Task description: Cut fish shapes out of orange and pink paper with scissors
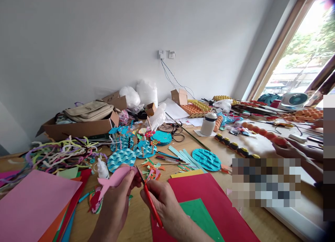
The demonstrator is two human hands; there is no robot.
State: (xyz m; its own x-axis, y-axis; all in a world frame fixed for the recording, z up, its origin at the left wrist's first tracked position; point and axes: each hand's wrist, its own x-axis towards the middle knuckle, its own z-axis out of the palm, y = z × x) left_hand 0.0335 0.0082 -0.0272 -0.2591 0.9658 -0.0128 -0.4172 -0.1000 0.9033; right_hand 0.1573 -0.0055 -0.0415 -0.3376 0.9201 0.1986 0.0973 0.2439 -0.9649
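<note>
My left hand [121,191] pinches a pink paper fish cutout [115,178], its forked tail pointing left. Red-handled scissors [152,205] are gripped in my right hand [163,200], their dark blades angled up beside the fish's right end. Whether the blades touch the paper I cannot tell. Just beyond my hands lie orange and green paper scraps [153,170] and a round blue wavy paper disc [121,159]. A white glue bottle [102,169] stands left of that disc.
Coloured sheets [39,203] lie at the left, red card [206,196] at the right. Fuzzy craft stems [70,153] are heaped at left. A white jar [208,124] stands farther back. At right, another person's hands [290,149] hold a painted egg-carton strip [264,133].
</note>
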